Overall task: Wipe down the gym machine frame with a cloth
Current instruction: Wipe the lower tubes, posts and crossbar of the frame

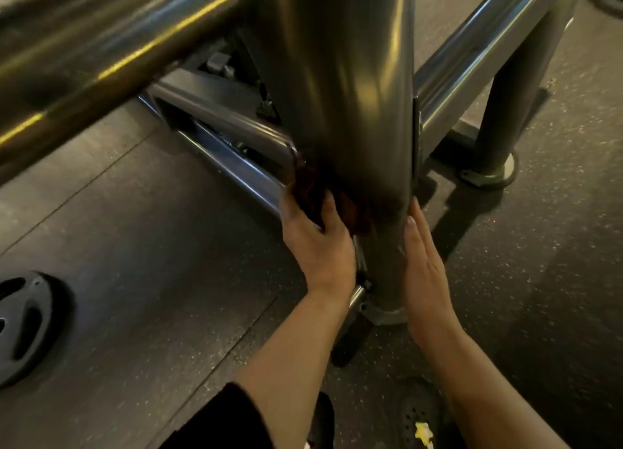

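A thick grey upright post (344, 77) of the gym machine frame fills the middle of the head view and runs down to a foot plate (387, 313) on the floor. My left hand (317, 243) grips a dark reddish-brown cloth (313, 192) and holds it against the left side of the post, low down. My right hand (426, 263) lies flat with straight fingers on the right side of the same post. Part of the cloth is hidden behind the post.
A shiny horizontal bar (101, 54) crosses the upper left, close to the camera. Another rail (488, 44) runs to the upper right, above a second leg (495, 145). A black weight plate (23, 324) lies on the rubber floor at left. My black shoes (418, 415) stand below.
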The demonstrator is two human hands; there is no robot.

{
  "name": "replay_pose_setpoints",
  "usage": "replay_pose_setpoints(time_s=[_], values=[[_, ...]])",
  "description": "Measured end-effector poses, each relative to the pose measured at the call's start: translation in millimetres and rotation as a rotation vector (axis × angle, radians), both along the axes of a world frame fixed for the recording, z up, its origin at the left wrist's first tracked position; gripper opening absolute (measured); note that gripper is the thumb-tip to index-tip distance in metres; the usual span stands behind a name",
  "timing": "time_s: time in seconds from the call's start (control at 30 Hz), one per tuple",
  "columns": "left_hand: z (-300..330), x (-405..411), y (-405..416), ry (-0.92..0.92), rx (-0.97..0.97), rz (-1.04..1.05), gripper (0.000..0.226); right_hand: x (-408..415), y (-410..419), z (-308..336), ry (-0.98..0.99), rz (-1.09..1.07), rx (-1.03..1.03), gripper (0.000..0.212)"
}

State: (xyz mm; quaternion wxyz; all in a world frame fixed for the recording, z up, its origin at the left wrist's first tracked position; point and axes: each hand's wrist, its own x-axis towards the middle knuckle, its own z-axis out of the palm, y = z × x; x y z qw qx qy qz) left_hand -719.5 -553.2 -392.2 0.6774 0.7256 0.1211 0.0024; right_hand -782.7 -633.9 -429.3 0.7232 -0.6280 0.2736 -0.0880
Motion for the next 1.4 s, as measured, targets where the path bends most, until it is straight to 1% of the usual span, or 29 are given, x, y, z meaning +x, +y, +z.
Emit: replay_pose_setpoints(time_s=[0.1,0.13,0.17,0.23,0.3,0.33,0.37,0.43,0.47,0.53,0.6,0.67,0.7,0.77,0.8,0.87,0.9,0.97,1.03,1.1,1.13,1.17,1.23,1.27,1.3,1.4], values=[[-15,-3,6,0.279,-0.146,-0.051,0.034,-3,5,-10,0.039,0.005,-0.031,0.053],[-17,-5,12,0.309,-0.163,-0.069,0.032,-5,7,-13,0.056,0.002,-0.026,0.054],[-16,-4,16,0.288,-0.155,-0.072,0.031,-7,9,-15,0.068,-0.002,-0.017,0.054],[-12,2,21,0.177,-0.123,-0.047,0.032,-12,11,-18,0.084,-0.017,0.009,0.056],[-8,10,22,0.084,-0.11,-0.037,0.028,-13,13,-19,0.084,-0.017,0.022,0.063],[-11,12,21,0.073,-0.118,-0.035,0.028,-12,14,-20,0.088,-0.02,0.021,0.065],[-14,12,20,0.102,-0.137,-0.049,0.033,-9,15,-20,0.095,-0.031,0.019,0.064],[-25,5,20,0.243,-0.177,-0.12,0.043,-5,18,-20,0.102,-0.056,0.012,0.055],[-32,-1,20,0.326,-0.177,-0.166,0.045,-4,21,-20,0.102,-0.059,0.006,0.051],[-42,-12,22,0.451,-0.191,-0.245,0.041,-4,29,-19,0.097,-0.038,-0.02,0.043],[-45,-19,24,0.528,-0.291,-0.302,0.032,-5,33,-21,0.08,-0.012,-0.094,0.036],[-46,-19,28,0.539,-0.389,-0.286,0.029,-4,32,-22,0.051,-0.021,-0.201,0.034],[-46,-16,31,0.509,-0.395,-0.239,0.03,-2,29,-21,0.017,-0.039,-0.302,0.032],[-45,-4,34,0.379,-0.363,-0.142,0.026,5,23,-14,-0.118,-0.112,-0.626,0.023],[-44,3,34,0.317,-0.335,-0.136,0.02,9,21,-12,-0.203,-0.167,-0.791,0.018],[-40,12,31,0.252,-0.27,-0.19,0.019,19,23,-13,-0.317,-0.232,-1.058,0.017],[-40,13,30,0.239,-0.25,-0.219,0.018,23,25,-18,-0.333,-0.228,-1.17,0.019],[-45,14,29,0.235,-0.22,-0.261,0.018,29,25,-38,-0.303,-0.148,-1.35,0.024],[-52,13,31,0.267,-0.167,-0.3,0.026,28,24,-61,-0.234,-0.025,-1.452,0.029],[-56,15,30,0.29,-0.09,-0.34,0.032,22,24,-80,-0.149,0.064,-1.462,0.029],[-56,16,29,0.289,-0.053,-0.346,0.034,18,25,-88,-0.085,0.098,-1.426,0.028],[-57,16,29,0.29,-0.035,-0.343,0.035,14,26,-94,-0.002,0.116,-1.364,0.027],[-57,16,28,0.294,-0.025,-0.342,0.037,8,29,-99,0.16,0.081,-1.197,0.028],[-57,16,28,0.292,-0.031,-0.346,0.037,7,30,-96,0.183,0.036,-1.142,0.029],[-58,16,29,0.284,-0.037,-0.351,0.036,8,31,-91,0.151,-0.016,-1.128,0.03],[-64,17,32,0.24,-0.067,-0.365,0.036,14,36,-72,-0.063,-0.183,-1.182,0.026]])
